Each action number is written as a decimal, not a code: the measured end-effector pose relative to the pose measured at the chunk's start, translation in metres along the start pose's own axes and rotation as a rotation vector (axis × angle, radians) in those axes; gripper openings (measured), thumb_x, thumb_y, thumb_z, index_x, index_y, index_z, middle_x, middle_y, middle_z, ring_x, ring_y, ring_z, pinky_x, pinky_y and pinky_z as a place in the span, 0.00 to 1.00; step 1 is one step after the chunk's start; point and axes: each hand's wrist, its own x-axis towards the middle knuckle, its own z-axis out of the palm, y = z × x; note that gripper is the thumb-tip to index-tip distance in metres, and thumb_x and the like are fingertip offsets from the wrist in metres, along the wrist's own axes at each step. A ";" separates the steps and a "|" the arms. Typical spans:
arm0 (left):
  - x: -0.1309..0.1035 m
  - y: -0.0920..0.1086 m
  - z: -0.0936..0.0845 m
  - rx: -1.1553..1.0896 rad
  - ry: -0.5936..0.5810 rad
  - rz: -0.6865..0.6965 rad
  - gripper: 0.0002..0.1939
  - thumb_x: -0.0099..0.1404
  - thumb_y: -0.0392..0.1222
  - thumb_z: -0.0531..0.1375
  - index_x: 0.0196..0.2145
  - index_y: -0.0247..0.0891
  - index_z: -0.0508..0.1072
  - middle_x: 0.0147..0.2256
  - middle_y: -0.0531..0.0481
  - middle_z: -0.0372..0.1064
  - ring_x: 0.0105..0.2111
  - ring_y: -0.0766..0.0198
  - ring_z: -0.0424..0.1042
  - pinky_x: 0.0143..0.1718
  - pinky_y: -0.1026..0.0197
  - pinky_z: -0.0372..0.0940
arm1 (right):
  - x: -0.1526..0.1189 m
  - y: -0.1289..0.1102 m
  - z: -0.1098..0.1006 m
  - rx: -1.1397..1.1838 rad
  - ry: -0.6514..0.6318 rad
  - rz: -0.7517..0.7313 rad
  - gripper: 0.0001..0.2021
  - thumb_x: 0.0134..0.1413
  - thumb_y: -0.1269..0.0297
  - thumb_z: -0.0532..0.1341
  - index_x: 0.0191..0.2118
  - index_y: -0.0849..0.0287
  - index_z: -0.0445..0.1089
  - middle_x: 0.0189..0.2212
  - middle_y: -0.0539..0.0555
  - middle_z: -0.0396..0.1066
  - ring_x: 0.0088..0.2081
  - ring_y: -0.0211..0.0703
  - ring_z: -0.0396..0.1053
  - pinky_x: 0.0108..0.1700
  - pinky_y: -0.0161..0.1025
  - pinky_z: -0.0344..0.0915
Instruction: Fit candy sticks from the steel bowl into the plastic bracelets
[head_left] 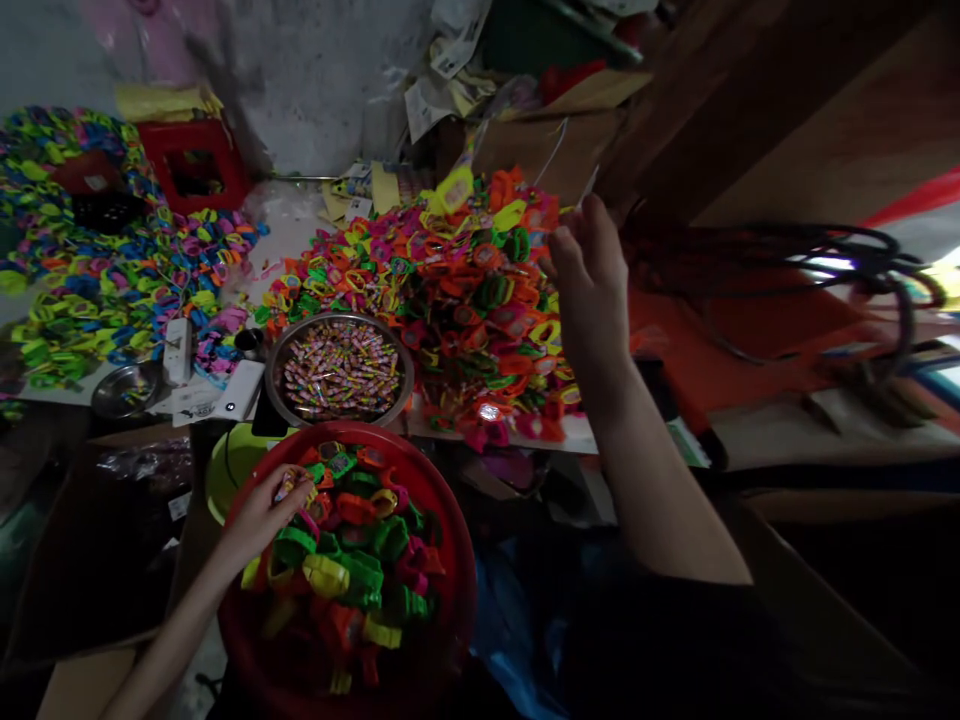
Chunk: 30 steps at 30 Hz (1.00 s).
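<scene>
My left hand is closed around small wrapped candies at the left side of a red tub. Inside the tub lie many toy watches in green, orange, yellow and pink. My right hand is raised at the right edge of a big heap of toy watches, its fingers partly spread. A yellow toy watch hangs in the air above the heap, left of my right hand and apart from it. Behind the tub stands a metal bowl full of wrapped candies.
Another pile of coloured toy watches covers the table's left side, with a red stool on it. A white phone and a small metal bowl lie nearer. Black cables loop at the right.
</scene>
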 end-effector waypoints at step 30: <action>0.007 0.008 0.027 -0.018 -0.076 0.151 0.20 0.56 0.47 0.62 0.45 0.37 0.71 0.43 0.47 0.72 0.44 0.57 0.70 0.47 0.58 0.66 | -0.186 -0.055 0.123 0.373 -0.590 -0.252 0.20 0.59 0.70 0.55 0.57 0.59 0.55 0.52 0.62 0.59 0.55 0.45 0.61 0.52 0.42 0.66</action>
